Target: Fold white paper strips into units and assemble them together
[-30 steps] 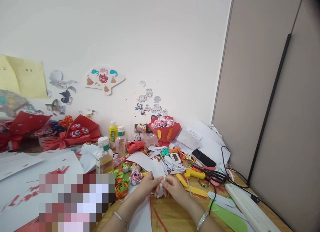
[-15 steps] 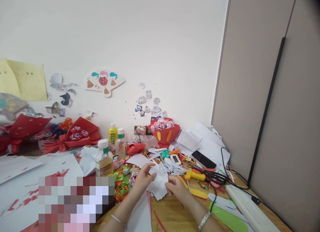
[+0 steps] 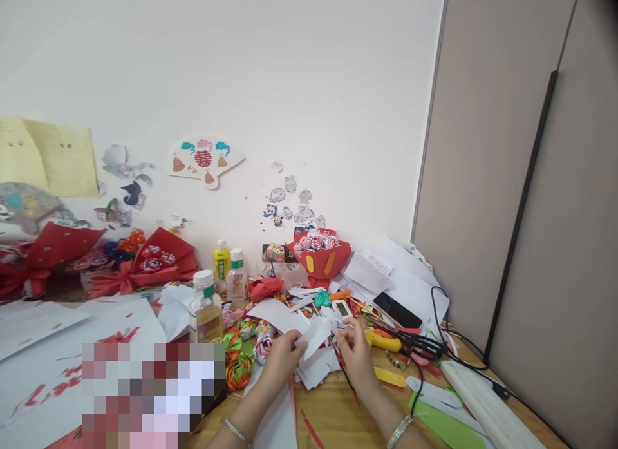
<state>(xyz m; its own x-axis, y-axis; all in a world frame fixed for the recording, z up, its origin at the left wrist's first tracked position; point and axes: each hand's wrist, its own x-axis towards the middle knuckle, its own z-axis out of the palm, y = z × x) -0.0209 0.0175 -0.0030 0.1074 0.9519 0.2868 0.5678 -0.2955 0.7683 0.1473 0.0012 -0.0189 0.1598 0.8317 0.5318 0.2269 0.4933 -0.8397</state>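
1. Since half a second ago, the right hand [image 3: 358, 362] has shifted up and away from the white papers [image 3: 316, 370].
2. The left hand [image 3: 284, 359] has its grip pinched on a white slip [image 3: 316, 338] at its lower left end.
3. That slip slants up toward the right hand, whose grip is curled near its far end; its hold cannot be told.
4. White papers lie on the counter [image 3: 333, 423] between the hands.

The bare left hand [image 3: 284, 357] pinches a flat white paper piece [image 3: 315, 337]. The bare right hand [image 3: 356, 355] is close to its right end. A red paper-wrapped flower bunch [image 3: 322, 259] stands far behind.
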